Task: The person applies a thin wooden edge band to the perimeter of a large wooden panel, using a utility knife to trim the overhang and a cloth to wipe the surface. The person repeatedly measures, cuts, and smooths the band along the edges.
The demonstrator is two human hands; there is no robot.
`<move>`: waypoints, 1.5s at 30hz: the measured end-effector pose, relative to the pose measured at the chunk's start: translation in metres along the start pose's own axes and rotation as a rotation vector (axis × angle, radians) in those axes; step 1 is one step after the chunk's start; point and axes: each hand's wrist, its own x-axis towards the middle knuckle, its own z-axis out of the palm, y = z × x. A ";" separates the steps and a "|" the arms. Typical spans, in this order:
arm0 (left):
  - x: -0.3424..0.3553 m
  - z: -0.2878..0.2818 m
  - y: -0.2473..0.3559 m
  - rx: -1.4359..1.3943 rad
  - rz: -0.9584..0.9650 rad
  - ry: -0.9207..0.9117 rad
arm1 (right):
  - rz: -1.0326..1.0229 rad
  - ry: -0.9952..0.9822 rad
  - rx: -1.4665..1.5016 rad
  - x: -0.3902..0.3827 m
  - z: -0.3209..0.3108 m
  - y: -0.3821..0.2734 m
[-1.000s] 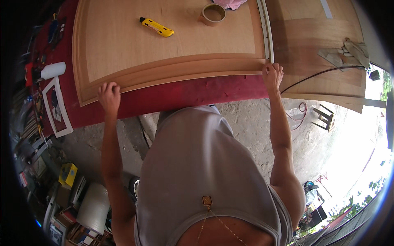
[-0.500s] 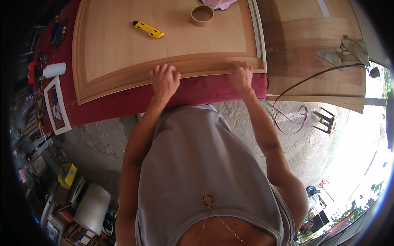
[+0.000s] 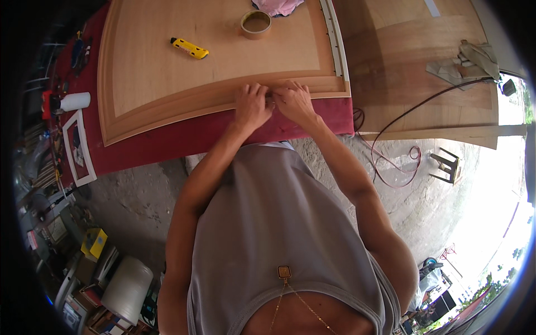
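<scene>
A framed wooden panel (image 3: 223, 61) lies on the red-covered table, its near edge in front of me. My left hand (image 3: 254, 106) and my right hand (image 3: 294, 103) are close together over the frame's near border, right of its middle. Both have curled fingers, with fingertips and thumbs nearly meeting. Whatever they pinch, if anything, is hidden between the fingers. On the panel beyond them lie a yellow utility knife (image 3: 190, 48) and a roll of tape (image 3: 255, 25). A pink cloth (image 3: 277, 6) is bunched past the roll.
A pale metal strip (image 3: 333, 42) runs along the panel's right side. The red table cover (image 3: 184, 134) shows at the front. A white bottle (image 3: 75, 101) and a white frame (image 3: 85, 180) are left. Right are plywood sheets (image 3: 402, 67), a hose (image 3: 402, 114), gloves (image 3: 474, 58) and a stool (image 3: 445, 164).
My hands have come together: the left slid right and the right moved left along the panel's near edge. The panel and the things on it appear shifted slightly left in view.
</scene>
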 end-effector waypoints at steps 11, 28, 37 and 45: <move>-0.010 0.007 0.014 -0.059 0.145 0.080 | -0.001 0.091 -0.106 -0.031 -0.077 0.106; -0.196 -0.226 -0.352 0.453 -0.438 0.238 | 0.134 0.020 -0.205 0.016 -0.071 0.063; -0.189 -0.276 -0.408 0.614 -0.486 0.191 | -0.219 0.095 -0.008 0.178 0.071 -0.129; -0.189 -0.281 -0.425 0.118 -0.537 0.237 | -0.075 -0.049 -0.145 0.249 0.138 -0.147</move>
